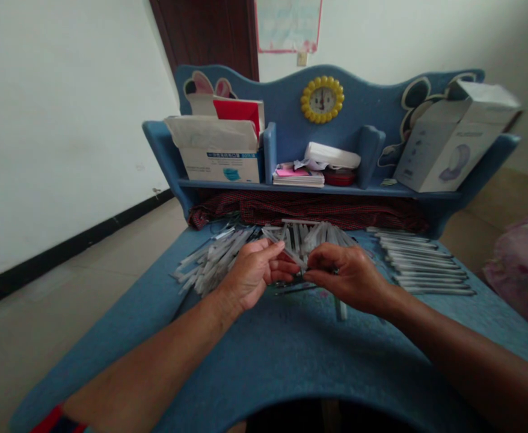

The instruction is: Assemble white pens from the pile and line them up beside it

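Note:
Between the thumb and fingers of my left hand (257, 270) is a thin clear plastic sleeve (288, 254), slanting down to the right. My right hand (347, 273) is closed in a pinch at the sleeve's lower end; whether something thin sits inside the sleeve is too small to tell. A loose pile of clear sleeves (216, 258) lies beyond and left of my left hand. More sleeves (325, 236) and some dark thin sticks lie behind both hands. To the right, several slim grey pen-like sticks (426, 264) lie side by side in a row.
The blue desk (264, 355) has a curved front edge. At its back, a folded dark red checked cloth (309, 207) lies under a shelf (241, 184). The shelf bears a mask box (221, 159), a paper stack (297, 177), a white case (334, 155) and a tall white box (453, 144).

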Motion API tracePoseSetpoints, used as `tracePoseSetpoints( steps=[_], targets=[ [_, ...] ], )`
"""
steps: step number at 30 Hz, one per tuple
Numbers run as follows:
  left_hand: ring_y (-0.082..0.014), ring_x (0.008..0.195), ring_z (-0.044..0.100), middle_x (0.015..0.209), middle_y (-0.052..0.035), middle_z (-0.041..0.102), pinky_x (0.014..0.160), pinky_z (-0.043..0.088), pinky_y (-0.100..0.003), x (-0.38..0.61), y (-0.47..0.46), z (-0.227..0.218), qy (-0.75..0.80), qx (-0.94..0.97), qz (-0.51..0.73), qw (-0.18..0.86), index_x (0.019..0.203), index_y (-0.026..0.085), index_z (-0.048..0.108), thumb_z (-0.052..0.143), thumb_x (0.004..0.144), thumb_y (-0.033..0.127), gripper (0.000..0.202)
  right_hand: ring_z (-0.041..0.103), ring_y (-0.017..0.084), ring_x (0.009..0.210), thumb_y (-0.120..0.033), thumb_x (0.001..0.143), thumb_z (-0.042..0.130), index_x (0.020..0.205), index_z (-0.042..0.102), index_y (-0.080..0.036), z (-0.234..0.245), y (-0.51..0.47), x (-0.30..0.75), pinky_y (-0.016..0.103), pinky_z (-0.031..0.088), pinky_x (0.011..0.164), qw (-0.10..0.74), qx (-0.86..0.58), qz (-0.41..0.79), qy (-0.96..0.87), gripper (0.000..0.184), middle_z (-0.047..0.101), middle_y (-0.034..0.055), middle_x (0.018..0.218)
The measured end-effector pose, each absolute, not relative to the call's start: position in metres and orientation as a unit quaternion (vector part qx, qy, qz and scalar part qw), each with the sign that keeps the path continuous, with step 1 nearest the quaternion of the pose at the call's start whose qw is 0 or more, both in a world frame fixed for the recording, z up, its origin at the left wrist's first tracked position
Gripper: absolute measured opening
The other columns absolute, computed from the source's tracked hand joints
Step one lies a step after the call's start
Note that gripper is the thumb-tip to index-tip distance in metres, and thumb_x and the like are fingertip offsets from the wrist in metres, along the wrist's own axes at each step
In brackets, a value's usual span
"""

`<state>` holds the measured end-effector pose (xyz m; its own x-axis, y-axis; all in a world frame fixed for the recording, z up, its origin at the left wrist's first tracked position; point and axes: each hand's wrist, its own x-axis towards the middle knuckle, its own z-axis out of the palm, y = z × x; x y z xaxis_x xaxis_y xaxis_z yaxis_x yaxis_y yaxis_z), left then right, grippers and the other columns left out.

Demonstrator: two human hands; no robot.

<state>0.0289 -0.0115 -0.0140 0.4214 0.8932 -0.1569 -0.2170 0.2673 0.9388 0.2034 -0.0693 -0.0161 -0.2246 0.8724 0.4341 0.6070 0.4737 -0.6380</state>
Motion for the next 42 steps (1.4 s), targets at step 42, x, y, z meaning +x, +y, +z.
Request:
tracePoseSetpoints(
  steps=[42],
  targets=[
    [-0.0171, 0.060, 0.068, 0.068, -0.0076, 0.067, 0.051, 0.055, -0.023, 0.029, -0.008, -0.018, 0.327, 0.451, 0.460, 0.691, 0.083, 0.011, 0.053, 0.051, 0.086, 0.012, 0.004, 0.053, 0.009, 0.034, -0.050, 0.080, 0.056, 0.071, 0.054, -0.017, -0.035, -0.057, 0.195, 0.018, 0.037, 0.034, 0.422, -0.450, 0.567, -0.545, 0.034, 0.063, -0.0001, 0.049]
  ],
)
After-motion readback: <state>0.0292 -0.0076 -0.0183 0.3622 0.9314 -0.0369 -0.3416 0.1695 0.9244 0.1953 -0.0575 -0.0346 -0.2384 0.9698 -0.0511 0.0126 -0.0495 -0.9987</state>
